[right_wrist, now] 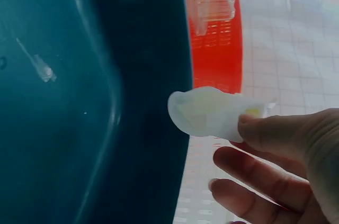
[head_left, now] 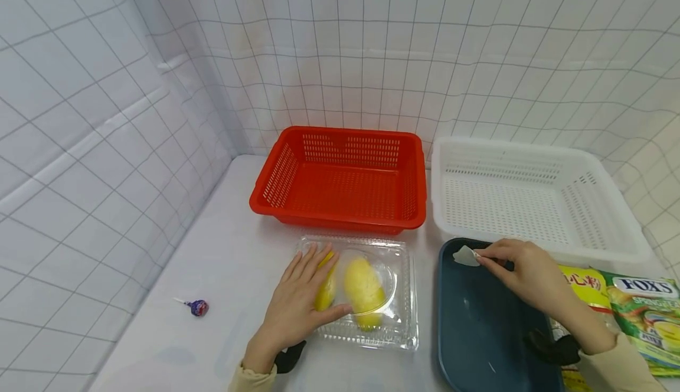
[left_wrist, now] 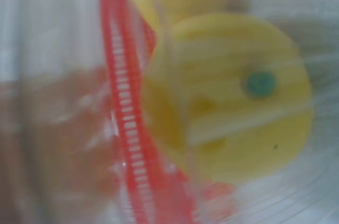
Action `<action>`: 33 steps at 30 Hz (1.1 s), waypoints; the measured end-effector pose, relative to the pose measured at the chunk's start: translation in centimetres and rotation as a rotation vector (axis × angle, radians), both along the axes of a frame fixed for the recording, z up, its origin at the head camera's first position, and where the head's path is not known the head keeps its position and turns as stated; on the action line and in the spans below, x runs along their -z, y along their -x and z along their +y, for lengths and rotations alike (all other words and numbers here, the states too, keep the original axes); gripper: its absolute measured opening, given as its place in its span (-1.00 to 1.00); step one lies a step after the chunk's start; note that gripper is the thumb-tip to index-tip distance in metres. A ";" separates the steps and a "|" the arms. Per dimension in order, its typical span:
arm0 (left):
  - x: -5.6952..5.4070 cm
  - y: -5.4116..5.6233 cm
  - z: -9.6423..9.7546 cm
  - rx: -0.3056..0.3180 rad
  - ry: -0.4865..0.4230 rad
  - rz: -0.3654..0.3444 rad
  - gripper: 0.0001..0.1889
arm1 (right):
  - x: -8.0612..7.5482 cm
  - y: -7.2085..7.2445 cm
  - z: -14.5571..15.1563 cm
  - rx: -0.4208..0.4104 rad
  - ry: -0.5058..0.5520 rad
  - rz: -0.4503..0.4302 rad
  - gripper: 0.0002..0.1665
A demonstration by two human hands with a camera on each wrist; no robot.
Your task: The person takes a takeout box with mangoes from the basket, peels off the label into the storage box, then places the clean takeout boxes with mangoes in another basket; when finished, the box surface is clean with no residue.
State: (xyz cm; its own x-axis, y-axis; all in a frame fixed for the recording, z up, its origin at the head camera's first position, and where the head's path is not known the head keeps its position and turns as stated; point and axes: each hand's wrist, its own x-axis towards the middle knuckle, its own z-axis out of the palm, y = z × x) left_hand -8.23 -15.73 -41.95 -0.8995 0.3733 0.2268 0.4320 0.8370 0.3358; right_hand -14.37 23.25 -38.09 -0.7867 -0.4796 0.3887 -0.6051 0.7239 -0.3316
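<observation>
My left hand rests with spread fingers on the left side of a clear plastic box. Inside the box lie two yellow, fruit-like pieces, one of them in plain sight and the other partly under my fingers. Through blurred plastic, the left wrist view shows a rounded yellow piece with a green spot. Between thumb and fingertip, my right hand pinches a small, whitish, translucent scrap. That scrap is over the far end of a dark blue tray.
A red basket stands behind the box, with a white basket to its right. Food packets, including a green FOXS bag, lie right of the tray. A wrapped lollipop lies at the left. Gridded white sheeting encloses the table.
</observation>
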 end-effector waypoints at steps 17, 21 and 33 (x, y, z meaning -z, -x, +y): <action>0.1 0.0 0.0 0.003 -0.016 0.031 -0.11 | 1.2 0.6 0.2 -0.138 -0.031 -0.092 -0.79; 0.0 0.1 0.0 0.001 -0.002 0.003 -0.10 | 1.1 0.5 0.5 -0.154 -0.049 -0.106 -0.80; -0.1 0.0 0.0 -0.005 0.000 -0.006 -0.10 | 1.7 0.7 1.1 -0.138 -0.126 -0.016 -0.78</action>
